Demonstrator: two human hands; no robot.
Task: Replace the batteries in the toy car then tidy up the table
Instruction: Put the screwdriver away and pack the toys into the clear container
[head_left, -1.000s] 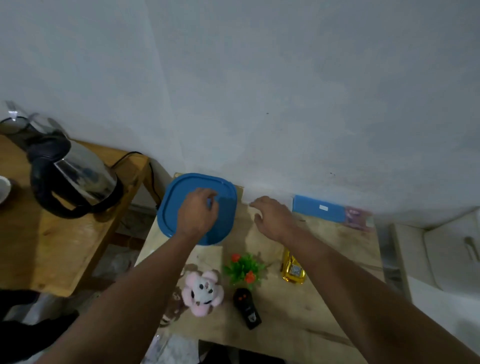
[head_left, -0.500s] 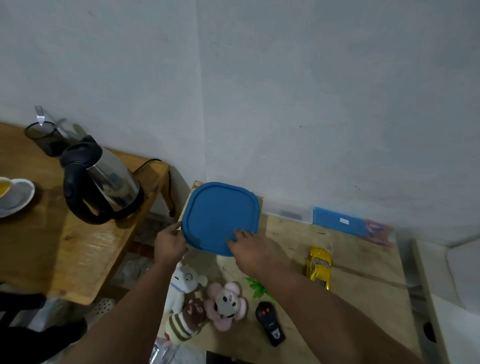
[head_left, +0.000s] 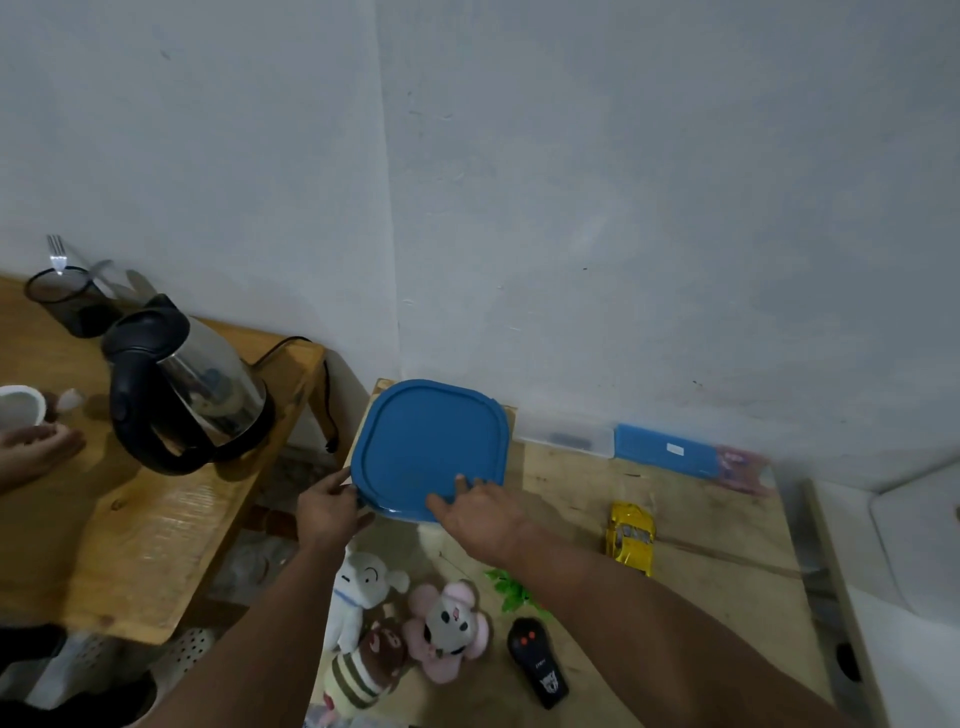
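Observation:
A blue square lid (head_left: 428, 447) covers a container at the back left corner of the wooden table (head_left: 701, 613). My left hand (head_left: 330, 506) grips the lid's near left corner, thumb on the rim. My right hand (head_left: 480, 512) lies on the lid's near edge with its fingers spread flat. The yellow toy car (head_left: 630, 535) stands to the right of my right arm. A black remote control (head_left: 537, 662) lies near the table's front edge.
Three plush toys (head_left: 405, 639) and a green plant sprig (head_left: 511, 590) sit at the front left. A blue box (head_left: 662, 449) and a clear box (head_left: 571, 440) line the wall. A kettle (head_left: 182, 387) and another person's hand (head_left: 36, 449) are at the left table.
The view has swung further to the left and down. Both my hands have stayed at the blue lid's near edge, the left now tighter on its corner.

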